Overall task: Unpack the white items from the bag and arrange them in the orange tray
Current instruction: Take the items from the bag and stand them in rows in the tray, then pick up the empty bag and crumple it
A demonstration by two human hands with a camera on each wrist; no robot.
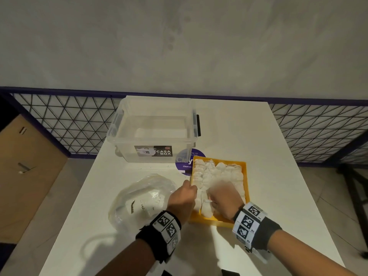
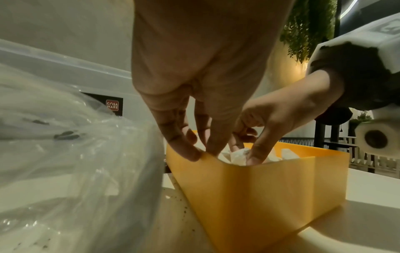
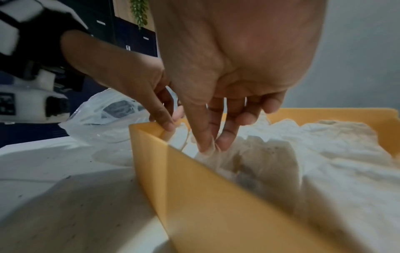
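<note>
The orange tray [image 1: 247,182] sits right of centre on the white table, nearly filled with crumpled white items [image 1: 215,172]. My left hand [image 1: 186,193] pinches the tray's near-left rim, thumb outside the wall and fingers inside [image 2: 203,152]. My right hand [image 1: 219,200] reaches down into the tray's near end, blurred in the head view. Its thumb and forefinger [image 3: 213,147] pinch a white item [image 3: 270,159] by its edge. The clear plastic bag [image 1: 139,198] lies crumpled to the left of the tray, with dark specks inside.
A clear lidless storage box [image 1: 155,134] stands behind the bag. A purple round sticker [image 1: 185,162] lies by the tray's far-left corner. A cardboard box [image 1: 25,176] is on the floor to the left, and a wire mesh fence [image 1: 318,132] runs behind the table.
</note>
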